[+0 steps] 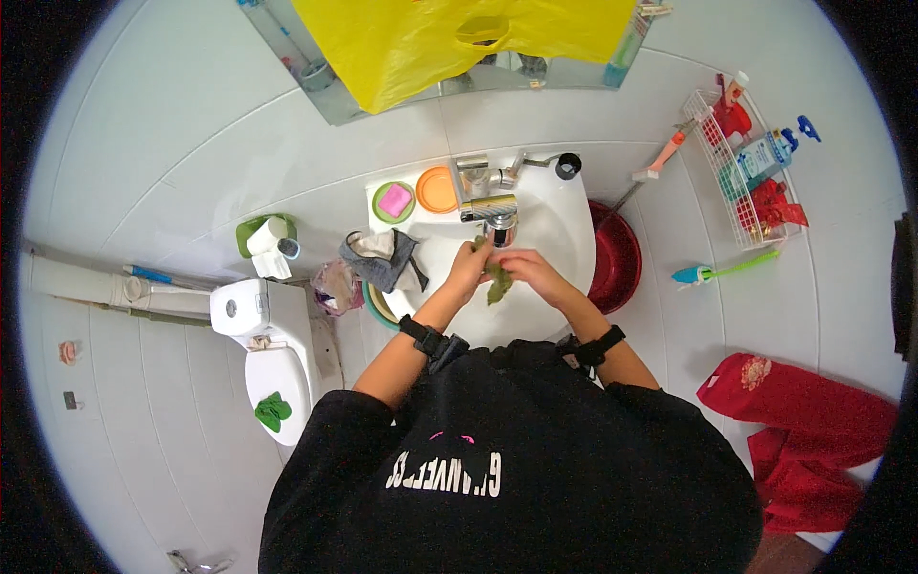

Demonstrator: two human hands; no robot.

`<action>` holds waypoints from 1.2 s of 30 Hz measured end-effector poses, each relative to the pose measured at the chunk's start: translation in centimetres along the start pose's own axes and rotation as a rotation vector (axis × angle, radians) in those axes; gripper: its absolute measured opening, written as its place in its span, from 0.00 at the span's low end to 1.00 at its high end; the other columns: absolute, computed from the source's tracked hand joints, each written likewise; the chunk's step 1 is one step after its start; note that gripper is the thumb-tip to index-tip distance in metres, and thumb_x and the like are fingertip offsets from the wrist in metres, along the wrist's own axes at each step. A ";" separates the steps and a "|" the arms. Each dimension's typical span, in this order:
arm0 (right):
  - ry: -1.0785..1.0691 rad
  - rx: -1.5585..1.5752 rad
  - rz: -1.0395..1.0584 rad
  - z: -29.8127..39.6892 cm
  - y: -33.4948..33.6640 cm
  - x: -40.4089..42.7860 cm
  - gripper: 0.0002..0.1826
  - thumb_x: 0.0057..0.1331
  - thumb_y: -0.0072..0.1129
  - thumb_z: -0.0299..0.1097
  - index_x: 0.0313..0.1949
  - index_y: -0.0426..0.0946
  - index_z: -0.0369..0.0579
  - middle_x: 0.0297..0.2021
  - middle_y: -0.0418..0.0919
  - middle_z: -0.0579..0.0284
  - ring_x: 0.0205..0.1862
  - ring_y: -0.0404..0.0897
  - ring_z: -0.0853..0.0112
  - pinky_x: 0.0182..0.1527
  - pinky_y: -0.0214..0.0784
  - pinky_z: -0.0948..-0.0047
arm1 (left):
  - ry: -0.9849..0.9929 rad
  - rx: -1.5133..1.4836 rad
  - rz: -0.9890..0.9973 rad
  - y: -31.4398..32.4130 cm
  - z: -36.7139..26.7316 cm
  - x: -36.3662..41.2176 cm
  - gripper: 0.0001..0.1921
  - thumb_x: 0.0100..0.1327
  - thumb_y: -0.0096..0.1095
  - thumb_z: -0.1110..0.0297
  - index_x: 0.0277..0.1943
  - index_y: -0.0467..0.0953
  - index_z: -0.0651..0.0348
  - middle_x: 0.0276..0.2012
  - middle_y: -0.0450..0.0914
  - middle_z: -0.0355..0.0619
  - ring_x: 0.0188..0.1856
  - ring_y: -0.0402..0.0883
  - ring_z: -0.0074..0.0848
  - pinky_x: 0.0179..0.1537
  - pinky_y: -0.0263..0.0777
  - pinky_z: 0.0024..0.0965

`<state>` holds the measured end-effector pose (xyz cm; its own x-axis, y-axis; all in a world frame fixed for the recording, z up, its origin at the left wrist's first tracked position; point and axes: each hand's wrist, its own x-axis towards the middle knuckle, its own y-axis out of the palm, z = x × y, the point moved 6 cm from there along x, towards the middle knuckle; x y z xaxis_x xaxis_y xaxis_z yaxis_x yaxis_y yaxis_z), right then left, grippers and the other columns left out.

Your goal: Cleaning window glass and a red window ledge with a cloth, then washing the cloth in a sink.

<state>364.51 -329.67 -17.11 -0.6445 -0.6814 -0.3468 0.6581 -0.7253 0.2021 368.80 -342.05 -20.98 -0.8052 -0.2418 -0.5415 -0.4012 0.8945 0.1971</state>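
Over the white washbasin, my left hand grips an olive-green cloth, whose lower part hangs below the fingers. My right hand is against the cloth's right side, blurred at the fingertips; whether its fingers close on the cloth cannot be told. Both hands are just below the spout of a chrome faucet. A grey and white cloth lies over the basin's left edge. Pink soap rests in a green dish, beside an orange round dish on the basin's back ledge.
A dark red bucket stands right of the basin. A white wire basket of toiletries and a green-handled brush hang on the right wall. The toilet, with a green cloth on its lid, is at left. A yellow plastic bag hangs over the mirror.
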 end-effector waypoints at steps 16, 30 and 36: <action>-0.342 -0.634 -0.140 -1.4 -2.1 3.0 0.18 0.44 0.60 0.24 0.39 0.74 0.39 0.32 0.78 0.49 0.33 0.78 0.61 0.36 0.68 0.69 | 0.540 0.642 0.076 0.5 -5.1 -1.8 0.21 0.48 0.59 0.81 0.46 0.62 0.62 0.25 0.76 0.48 0.29 0.78 0.30 0.30 0.70 0.29; -0.375 -0.841 -0.135 1.9 -1.0 0.9 0.29 0.44 0.56 0.18 0.49 0.64 0.43 0.32 0.75 0.46 0.38 0.75 0.53 0.38 0.67 0.61 | 0.651 1.178 0.132 -1.8 -4.6 -4.0 0.18 0.51 0.61 0.72 0.43 0.63 0.61 0.30 0.75 0.56 0.33 0.76 0.47 0.34 0.68 0.42; -0.423 -0.492 -0.239 3.1 -0.9 1.3 0.26 0.43 0.56 0.17 0.46 0.66 0.42 0.25 0.75 0.54 0.30 0.77 0.64 0.31 0.68 0.70 | 0.756 1.260 0.105 -2.0 -2.5 -2.3 0.29 0.44 0.68 0.64 0.49 0.65 0.61 0.40 0.74 0.55 0.43 0.73 0.46 0.43 0.68 0.40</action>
<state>361.91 -330.21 -14.85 -0.8247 -0.5602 0.0772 0.5144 -0.7999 -0.3092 370.38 -344.18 -18.06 -0.9965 0.0633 0.0543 -0.0102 0.5535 -0.8328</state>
